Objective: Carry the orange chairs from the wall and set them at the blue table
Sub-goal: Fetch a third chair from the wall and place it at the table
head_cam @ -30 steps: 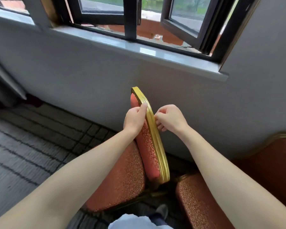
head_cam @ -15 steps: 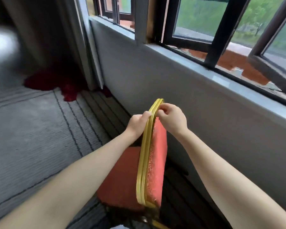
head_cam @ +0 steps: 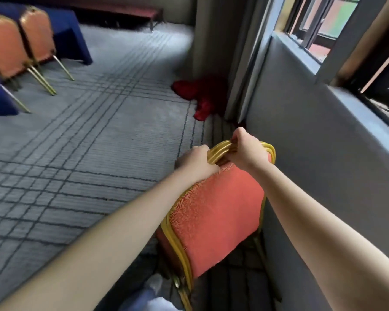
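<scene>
Mid-carry, by the look of it: gripped the chair (head_cam: 216, 212) by its gold top rail, left hand (head_cam: 193, 163) and right hand (head_cam: 245, 151) both with fingers (head_cam: 200, 151) curled round it. Stood just beside the wall (head_cam: 312, 142), well apart from the desk (head_cam: 73, 39) at far left, with two chairs (head_cam: 5, 43) already set there. Called next for walking it across the carpet (head_cam: 88, 142) to the desk.

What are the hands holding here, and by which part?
One orange chair, gripped by the gold frame along the top of its backrest: the left hand at one corner, the right hand nearer the middle.
</scene>
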A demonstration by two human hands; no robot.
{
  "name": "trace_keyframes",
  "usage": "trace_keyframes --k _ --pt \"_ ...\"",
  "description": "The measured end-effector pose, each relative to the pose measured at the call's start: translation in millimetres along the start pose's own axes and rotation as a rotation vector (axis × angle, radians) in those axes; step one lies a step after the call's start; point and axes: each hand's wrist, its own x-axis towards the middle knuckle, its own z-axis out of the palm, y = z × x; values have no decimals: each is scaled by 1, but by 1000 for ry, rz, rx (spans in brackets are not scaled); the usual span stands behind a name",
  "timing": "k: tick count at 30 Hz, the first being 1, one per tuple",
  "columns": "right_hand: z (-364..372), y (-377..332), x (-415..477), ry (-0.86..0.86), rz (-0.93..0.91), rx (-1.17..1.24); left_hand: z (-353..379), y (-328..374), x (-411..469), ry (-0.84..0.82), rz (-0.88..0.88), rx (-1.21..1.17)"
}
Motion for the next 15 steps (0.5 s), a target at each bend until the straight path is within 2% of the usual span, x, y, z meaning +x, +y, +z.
trace_keyframes --k 3,5,10,15 --pt "11 0 9 54 -43 -100 17 -3 -17 239 -34 127" --pt "17 1 14 93 -33 -61 21 -5 -16 340 13 158" --pt "29 -11 38 146 11 111 1 -20 9 338 72 165" --pt "44 -41 71 219 -13 171 -25 -54 37 348 80 132"
